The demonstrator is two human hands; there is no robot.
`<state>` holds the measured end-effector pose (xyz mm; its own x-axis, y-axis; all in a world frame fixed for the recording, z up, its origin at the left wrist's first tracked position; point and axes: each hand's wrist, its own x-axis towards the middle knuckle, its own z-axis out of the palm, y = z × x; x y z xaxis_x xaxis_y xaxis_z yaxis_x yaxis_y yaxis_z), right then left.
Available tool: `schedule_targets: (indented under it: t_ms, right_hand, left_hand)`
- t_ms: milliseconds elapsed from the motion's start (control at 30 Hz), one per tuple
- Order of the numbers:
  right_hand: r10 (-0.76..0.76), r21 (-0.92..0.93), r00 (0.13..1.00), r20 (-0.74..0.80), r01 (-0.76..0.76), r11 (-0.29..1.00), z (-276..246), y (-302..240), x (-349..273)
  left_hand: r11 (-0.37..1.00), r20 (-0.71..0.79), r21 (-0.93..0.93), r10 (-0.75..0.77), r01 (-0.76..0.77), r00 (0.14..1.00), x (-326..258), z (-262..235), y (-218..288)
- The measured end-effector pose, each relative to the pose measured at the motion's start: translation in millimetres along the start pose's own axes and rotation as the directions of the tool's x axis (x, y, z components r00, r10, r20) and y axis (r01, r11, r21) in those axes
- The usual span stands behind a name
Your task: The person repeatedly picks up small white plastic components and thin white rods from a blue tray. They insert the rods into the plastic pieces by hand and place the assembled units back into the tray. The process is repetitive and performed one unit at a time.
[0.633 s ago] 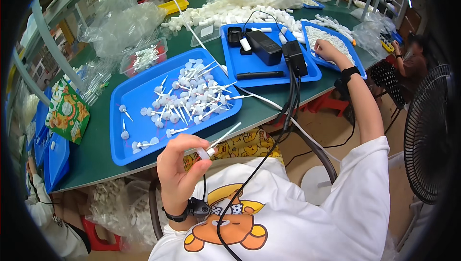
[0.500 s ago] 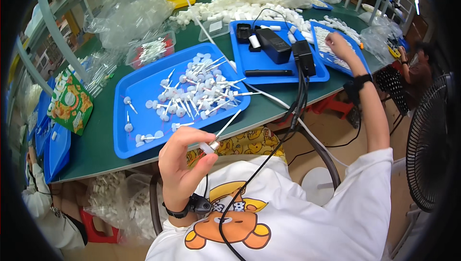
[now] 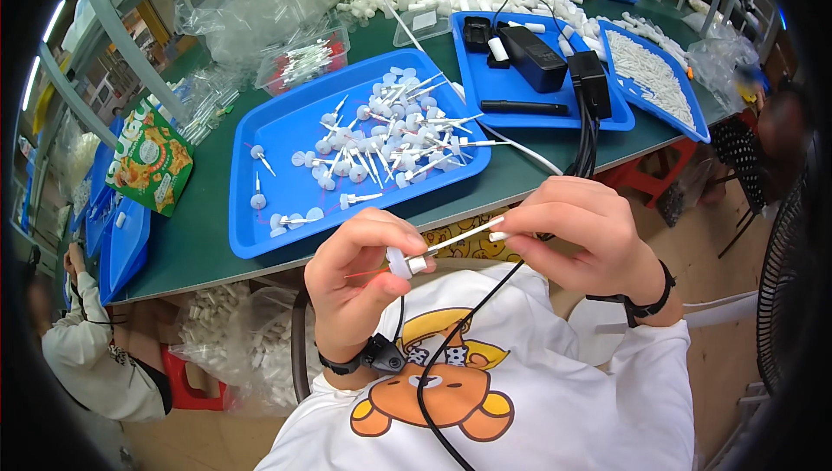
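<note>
My left hand [image 3: 360, 285] pinches a small white plastic part with a round flange and a thin stem [image 3: 438, 248], held in front of my chest below the table edge. My right hand [image 3: 581, 241] meets it from the right and grips the far tip of the stem, where a small white cap [image 3: 497, 236] sits. Both hands are closed on this one piece. Just beyond the hands lies a blue tray [image 3: 286, 137] holding several of the same white stemmed parts [image 3: 390, 137].
A second blue tray [image 3: 485, 68] carries black boxes and a black pen-like tool; a third [image 3: 685, 116] holds small white pieces. A black cable [image 3: 588, 146] hangs to my chest. Clear bags, a green snack bag [image 3: 149, 163], a fan at right, and another person at lower left.
My right hand came back from the far right tray and now holds the tip of the part in my left hand. The view has tilted down toward my chest.
</note>
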<state>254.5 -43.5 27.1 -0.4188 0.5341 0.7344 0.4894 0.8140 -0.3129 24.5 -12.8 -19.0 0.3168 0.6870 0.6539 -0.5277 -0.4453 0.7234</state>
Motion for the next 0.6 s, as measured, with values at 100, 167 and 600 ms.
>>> schedule_targets:
  t_ms: [100,167,600]
  right_hand:
    - [-0.014,-0.004,0.997,-0.078,0.013,1.000,4.3,1.3,-2.7]
    - [0.012,-0.011,0.997,-0.075,-0.012,1.000,3.4,0.7,-3.0]
    - [0.017,-0.054,0.998,-0.058,-0.020,0.998,-1.4,-7.0,-5.0]
  left_hand:
    - [1.000,0.004,-0.014,-0.002,0.002,1.000,-1.3,-0.1,-1.7]
    - [1.000,-0.007,-0.022,-0.012,0.012,1.000,-2.0,0.8,-1.1]
    - [0.995,0.052,-0.096,-0.032,0.037,0.998,-1.3,3.9,-6.8]
